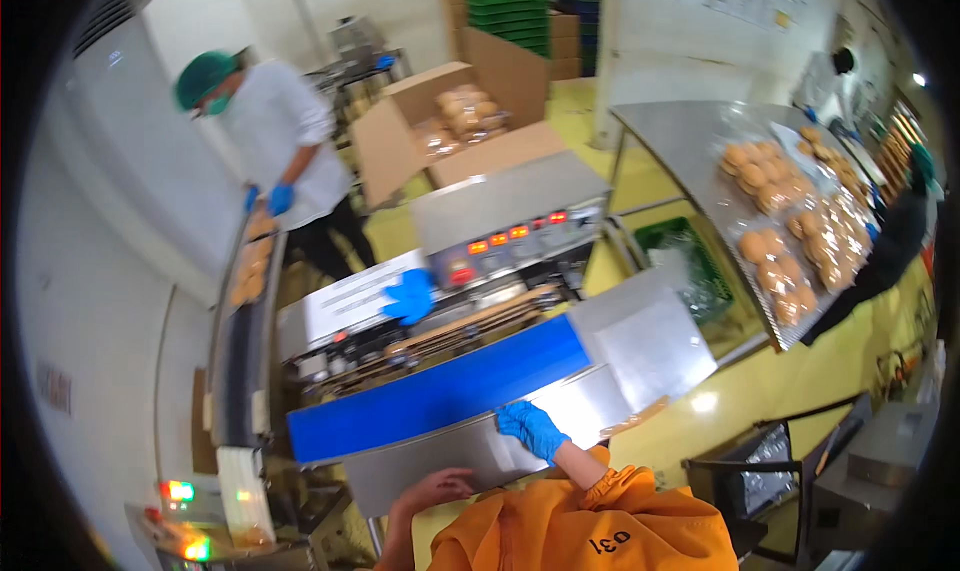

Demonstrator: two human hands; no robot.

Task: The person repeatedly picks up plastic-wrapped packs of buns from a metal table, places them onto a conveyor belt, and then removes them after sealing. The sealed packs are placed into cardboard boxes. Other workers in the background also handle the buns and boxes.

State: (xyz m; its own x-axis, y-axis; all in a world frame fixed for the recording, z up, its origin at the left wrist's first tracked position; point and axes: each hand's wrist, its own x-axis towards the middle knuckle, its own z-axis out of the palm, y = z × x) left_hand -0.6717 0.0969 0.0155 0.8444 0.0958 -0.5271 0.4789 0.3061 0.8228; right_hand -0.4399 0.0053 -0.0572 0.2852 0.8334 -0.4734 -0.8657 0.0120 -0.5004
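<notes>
My bare left hand (442, 487) hovers at the front of a steel shelf (420, 462), with its fingers stretched out and nothing seen in them. My right hand (534, 430) wears a blue glove and touches the shelf near the edge of a blue conveyor belt (450, 383). Whether its bent fingers hold anything is hidden. Behind the belt stands a band sealing machine (517, 244) with lit red displays. A loose blue glove (409, 296) lies against its front, beside a white sheet bearing writing (360, 297).
Bagged buns (776, 274) lie on a steel table (675, 132) at right, above a green crate (712, 282). An open carton (487, 154) holds more bags. A co-worker (281, 135) handles buns on a narrow conveyor (240, 353) at left. Another person (889, 267) stands far right.
</notes>
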